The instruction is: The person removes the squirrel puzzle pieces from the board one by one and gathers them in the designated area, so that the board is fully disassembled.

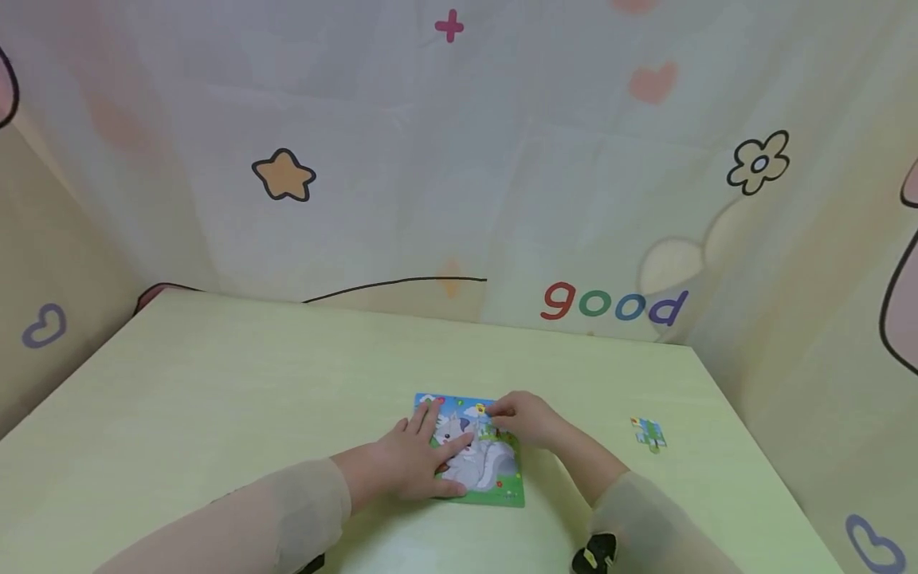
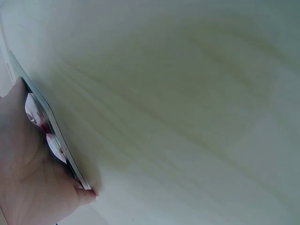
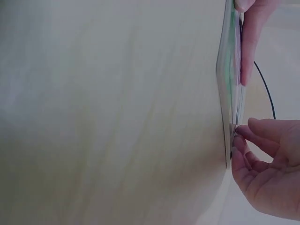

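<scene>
touching puzzle (image 1: pixel 479 472): left fingers (image 1: pixel 454 448) splayed, right fingers (image 1: pixel 504 407), hold unclear; pale table (image 1: pixel 215 375), printed backdrop (image 1: pixel 402 175).

In view are one left hand (image 1: pixel 410 462), one right hand (image 1: pixel 527 418), two sleeves (image 1: pixel 311 506), one puzzle (image 1: pixel 484 470), one loose piece (image 1: pixel 649 433) and one surface (image 1: pixel 272 391). The backdrop (image 1: pixel 502 159) bears one star (image 1: pixel 284 175), one flower (image 1: pixel 759 163), one plus sign (image 1: pixel 449 26), one whole pink heart (image 1: pixel 654 83), two outlined hearts (image 1: pixel 45 326) and one four-letter word (image 1: pixel 620 306).

Smooth, printed puzzle board (image 1: pixel 479 466) — smooth, matt tabletop (image 1: pixel 272 383) — softly creased cloth backdrop (image 1: pixel 459 159), matt fabric sleeves (image 1: pixel 310 504).
</scene>
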A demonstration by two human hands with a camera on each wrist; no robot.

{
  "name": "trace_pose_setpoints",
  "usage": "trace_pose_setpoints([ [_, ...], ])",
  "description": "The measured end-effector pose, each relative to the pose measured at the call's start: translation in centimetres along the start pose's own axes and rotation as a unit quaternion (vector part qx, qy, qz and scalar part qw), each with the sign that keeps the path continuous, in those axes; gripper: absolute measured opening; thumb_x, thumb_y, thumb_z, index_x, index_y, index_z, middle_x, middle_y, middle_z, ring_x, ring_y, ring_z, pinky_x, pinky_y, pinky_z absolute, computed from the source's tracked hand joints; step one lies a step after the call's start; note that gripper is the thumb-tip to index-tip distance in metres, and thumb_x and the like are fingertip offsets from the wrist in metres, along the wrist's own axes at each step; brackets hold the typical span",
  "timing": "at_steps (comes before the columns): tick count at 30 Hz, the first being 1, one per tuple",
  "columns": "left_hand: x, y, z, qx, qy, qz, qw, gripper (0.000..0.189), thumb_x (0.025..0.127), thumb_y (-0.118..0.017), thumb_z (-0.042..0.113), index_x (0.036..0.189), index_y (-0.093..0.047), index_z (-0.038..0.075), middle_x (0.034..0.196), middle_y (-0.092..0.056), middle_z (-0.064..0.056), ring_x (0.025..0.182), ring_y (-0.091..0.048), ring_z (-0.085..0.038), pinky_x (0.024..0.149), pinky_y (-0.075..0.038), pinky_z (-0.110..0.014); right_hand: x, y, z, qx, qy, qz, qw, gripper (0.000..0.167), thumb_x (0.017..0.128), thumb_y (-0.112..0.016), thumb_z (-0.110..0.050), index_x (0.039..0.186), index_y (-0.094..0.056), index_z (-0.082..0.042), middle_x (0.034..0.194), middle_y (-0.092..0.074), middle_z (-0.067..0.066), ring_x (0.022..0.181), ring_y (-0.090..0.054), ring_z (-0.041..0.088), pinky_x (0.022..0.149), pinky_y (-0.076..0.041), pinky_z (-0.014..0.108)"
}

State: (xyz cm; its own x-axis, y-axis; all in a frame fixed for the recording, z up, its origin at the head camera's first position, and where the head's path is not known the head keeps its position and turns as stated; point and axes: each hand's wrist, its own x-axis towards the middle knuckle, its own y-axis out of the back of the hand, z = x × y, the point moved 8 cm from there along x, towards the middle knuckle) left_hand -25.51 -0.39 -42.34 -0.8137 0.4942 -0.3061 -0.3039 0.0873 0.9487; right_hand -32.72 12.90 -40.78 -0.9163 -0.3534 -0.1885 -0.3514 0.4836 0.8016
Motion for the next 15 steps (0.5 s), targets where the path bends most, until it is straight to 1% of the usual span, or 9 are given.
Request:
trace_pose_setpoints([
  [4,-0.03,0.08,-0.30,0.005,0.003,0.002,1.0000,0.073,0.085,-0.034,0.071,0.148,-0.016,0.040,0.153,-0.001,-0.021,0.139,-0.004,-0.038,0.106,-0.023,-0.051,0.13,-0.18,-0.78,-0.005,0.007,-0.002,1.0000,0.019,0.089,-0.063,-0.010,0.104,-0.071,-0.005,0.094,-0.064,0.002,0.078,-0.050,0.015,0.069,-0.044,0.029],
  [7,-0.22,0.28,-0.28,0.001,0.001,0.002,1.0000,0.073,0.085,-0.035,0.071,0.148,-0.017,0.039,0.153,-0.001,-0.022,0.139,-0.004,-0.039,0.106,-0.023,-0.051,0.29,-0.17,-0.95,0.005,0.004,0.006,1.0000,0.015,0.089,-0.063,-0.011,0.100,-0.071,-0.006,0.091,-0.064,0.001,0.078,-0.052,0.015,0.071,-0.045,0.029],
  [11,-0.19,0.37,-0.11,0.005,0.000,0.000,1.0000,0.073,0.085,-0.034,0.072,0.148,-0.017,0.040,0.153,-0.002,-0.022,0.139,-0.006,-0.039,0.106,-0.023,-0.051,0.70,-0.19,-0.67,0.020,-0.017,0.014,0.9995,0.012,0.089,-0.063,-0.014,0.094,-0.069,-0.006,0.086,-0.062,0.001,0.077,-0.052,0.015,0.072,-0.046,0.030],
  [15,-0.19,0.31,0.12,0.006,-0.001,-0.004,1.0000,0.073,0.085,-0.034,0.072,0.148,-0.017,0.040,0.153,-0.002,-0.022,0.139,-0.005,-0.039,0.106,-0.023,-0.050,0.89,-0.22,-0.37,0.030,-0.037,0.017,0.9987,0.011,0.090,-0.062,-0.014,0.092,-0.068,-0.005,0.081,-0.060,0.001,0.074,-0.051,0.015,0.067,-0.045,0.027],
])
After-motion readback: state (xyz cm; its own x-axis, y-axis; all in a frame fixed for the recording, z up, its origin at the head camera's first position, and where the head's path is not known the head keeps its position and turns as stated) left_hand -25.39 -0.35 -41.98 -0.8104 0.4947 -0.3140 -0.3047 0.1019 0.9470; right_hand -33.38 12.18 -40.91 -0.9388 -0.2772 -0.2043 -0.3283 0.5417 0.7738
